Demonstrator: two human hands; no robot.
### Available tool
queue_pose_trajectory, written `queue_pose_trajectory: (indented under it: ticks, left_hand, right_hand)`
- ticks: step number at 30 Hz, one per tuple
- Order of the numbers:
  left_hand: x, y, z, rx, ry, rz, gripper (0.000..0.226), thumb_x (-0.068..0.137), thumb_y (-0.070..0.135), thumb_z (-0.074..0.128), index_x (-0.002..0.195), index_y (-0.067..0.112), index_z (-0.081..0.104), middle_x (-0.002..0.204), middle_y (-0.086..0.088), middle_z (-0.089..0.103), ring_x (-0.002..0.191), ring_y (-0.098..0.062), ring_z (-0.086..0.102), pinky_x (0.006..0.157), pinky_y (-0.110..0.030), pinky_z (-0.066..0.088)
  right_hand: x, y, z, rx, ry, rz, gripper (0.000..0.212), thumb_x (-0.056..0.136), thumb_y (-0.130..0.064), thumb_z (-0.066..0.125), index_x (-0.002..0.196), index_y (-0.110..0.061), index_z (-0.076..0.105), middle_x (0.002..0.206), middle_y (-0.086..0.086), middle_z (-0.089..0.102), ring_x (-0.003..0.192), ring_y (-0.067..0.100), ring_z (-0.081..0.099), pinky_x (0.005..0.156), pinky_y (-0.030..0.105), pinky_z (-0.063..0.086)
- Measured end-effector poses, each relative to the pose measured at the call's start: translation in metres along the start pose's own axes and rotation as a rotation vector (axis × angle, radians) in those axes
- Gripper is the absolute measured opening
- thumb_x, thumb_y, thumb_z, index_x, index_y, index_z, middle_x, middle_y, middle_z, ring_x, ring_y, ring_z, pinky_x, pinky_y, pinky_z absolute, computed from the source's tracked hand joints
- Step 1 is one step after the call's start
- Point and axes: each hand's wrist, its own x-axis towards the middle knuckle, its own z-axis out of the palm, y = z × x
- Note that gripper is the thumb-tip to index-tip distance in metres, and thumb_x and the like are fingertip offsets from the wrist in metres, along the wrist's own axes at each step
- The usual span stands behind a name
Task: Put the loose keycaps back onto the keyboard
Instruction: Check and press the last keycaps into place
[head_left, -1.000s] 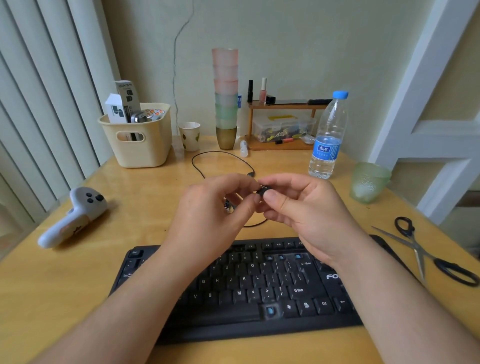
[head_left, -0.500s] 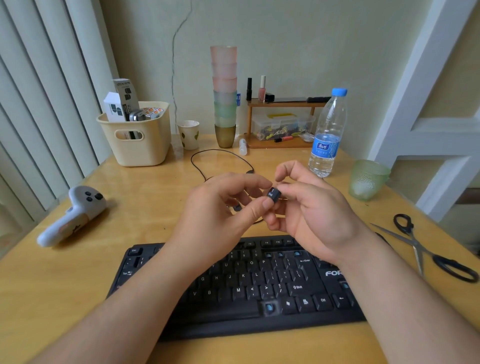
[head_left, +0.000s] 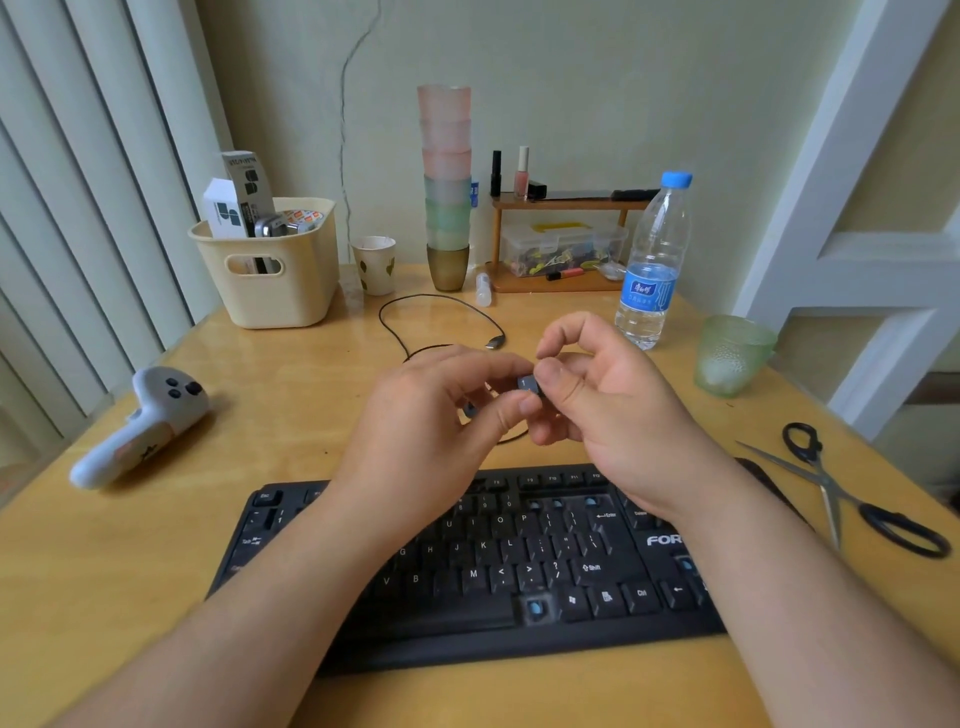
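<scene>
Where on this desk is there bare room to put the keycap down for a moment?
Bare wood lies between the white controller and the keyboard, and between the green glass and the scissors. The back edge is crowded: basket, cup stack, shelf, bottle.

We see a small dark keycap (head_left: 527, 383) held up above the black keyboard (head_left: 483, 566), which lies flat on the tabletop (head_left: 291, 415) with several empty key slots showing blue stems.

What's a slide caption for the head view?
Both hands pinch a small black keycap above the black keyboard, which shows bare blue switches.
</scene>
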Motion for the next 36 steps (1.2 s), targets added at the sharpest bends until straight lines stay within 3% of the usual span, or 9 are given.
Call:
queue_pose_trajectory:
  ticks: [4, 6, 12, 15, 19, 26, 29, 31, 36]
  left_hand:
    - [0.003, -0.002, 0.001, -0.321, -0.131, -0.275, 0.021, 0.092, 0.026, 0.078, 0.113, 0.026, 0.077, 0.097, 0.005, 0.079, 0.094, -0.017, 0.074, 0.090, -0.039, 0.060]
    - [0.004, -0.001, 0.001, -0.458, -0.129, -0.378, 0.021, 0.090, 0.019, 0.079, 0.111, 0.018, 0.076, 0.096, -0.003, 0.080, 0.096, -0.019, 0.075, 0.089, -0.035, 0.060]
    - [0.007, -0.006, -0.003, -0.572, -0.095, -0.587, 0.017, 0.087, 0.013, 0.081, 0.103, 0.014, 0.076, 0.087, -0.007, 0.076, 0.077, -0.017, 0.065, 0.088, -0.043, 0.058]
    - [0.008, -0.007, -0.004, -0.524, -0.158, -0.640, 0.023, 0.085, 0.016, 0.084, 0.105, 0.016, 0.073, 0.087, -0.014, 0.075, 0.074, -0.017, 0.062, 0.085, -0.039, 0.058]
    - [0.008, -0.006, -0.007, -0.444, -0.234, -0.641, 0.023, 0.085, 0.016, 0.082, 0.106, 0.013, 0.073, 0.091, -0.017, 0.076, 0.069, -0.013, 0.060, 0.081, -0.034, 0.058]
    - [0.011, -0.011, -0.028, -0.295, -0.360, -0.529, 0.029, 0.086, 0.026, 0.084, 0.112, 0.024, 0.072, 0.090, -0.007, 0.079, 0.077, -0.018, 0.064, 0.088, -0.047, 0.058]
    - [0.015, -0.015, -0.047, -0.114, -0.340, -0.467, 0.021, 0.090, 0.029, 0.080, 0.109, 0.030, 0.073, 0.084, 0.006, 0.078, 0.073, -0.015, 0.067, 0.082, -0.047, 0.059]
    - [0.019, -0.014, -0.065, 0.037, -0.292, -0.438, 0.018, 0.091, 0.036, 0.076, 0.109, 0.034, 0.073, 0.086, 0.014, 0.077, 0.079, -0.023, 0.070, 0.082, -0.048, 0.062]
    - [0.017, -0.007, -0.102, 0.168, -0.283, -0.356, 0.020, 0.090, 0.047, 0.073, 0.109, 0.040, 0.073, 0.095, 0.017, 0.073, 0.092, 0.003, 0.068, 0.083, -0.027, 0.056]
  right_hand:
    - [0.001, 0.004, -0.004, -0.290, 0.045, -0.085, 0.021, 0.105, -0.011, 0.056, 0.094, -0.030, 0.056, 0.073, 0.000, 0.069, 0.065, 0.022, 0.065, 0.070, 0.045, 0.057]
    - [0.001, 0.006, -0.004, -0.427, 0.059, -0.116, 0.021, 0.103, -0.014, 0.059, 0.095, -0.032, 0.059, 0.074, -0.002, 0.071, 0.065, 0.020, 0.068, 0.075, 0.048, 0.059]
    - [-0.002, 0.004, -0.007, -0.719, 0.023, -0.226, 0.025, 0.091, -0.015, 0.076, 0.107, -0.034, 0.073, 0.089, -0.014, 0.069, 0.076, 0.011, 0.065, 0.073, 0.028, 0.054]
    - [-0.002, 0.004, -0.009, -0.840, 0.006, -0.280, 0.023, 0.084, -0.015, 0.083, 0.099, -0.032, 0.077, 0.086, -0.015, 0.067, 0.073, 0.011, 0.063, 0.069, 0.034, 0.054]
    - [-0.001, 0.008, -0.008, -0.888, -0.028, -0.319, 0.020, 0.083, -0.019, 0.082, 0.095, -0.034, 0.078, 0.083, -0.011, 0.067, 0.072, 0.011, 0.063, 0.065, 0.039, 0.055]
    - [-0.002, 0.009, -0.002, -0.915, -0.054, -0.307, 0.017, 0.083, -0.027, 0.079, 0.095, -0.037, 0.076, 0.080, -0.017, 0.062, 0.069, 0.009, 0.060, 0.063, 0.037, 0.054]
    - [-0.004, 0.011, 0.003, -0.930, -0.051, -0.286, 0.017, 0.082, -0.028, 0.081, 0.096, -0.035, 0.077, 0.077, -0.018, 0.062, 0.070, 0.008, 0.058, 0.064, 0.037, 0.053]
    - [-0.005, 0.012, 0.003, -0.928, -0.042, -0.261, 0.017, 0.082, -0.027, 0.082, 0.097, -0.033, 0.078, 0.076, -0.017, 0.063, 0.072, 0.007, 0.058, 0.066, 0.036, 0.053]
    - [-0.006, 0.009, 0.005, -0.944, -0.047, -0.187, 0.016, 0.081, -0.027, 0.083, 0.093, -0.036, 0.077, 0.075, -0.017, 0.063, 0.074, 0.003, 0.058, 0.064, 0.020, 0.046]
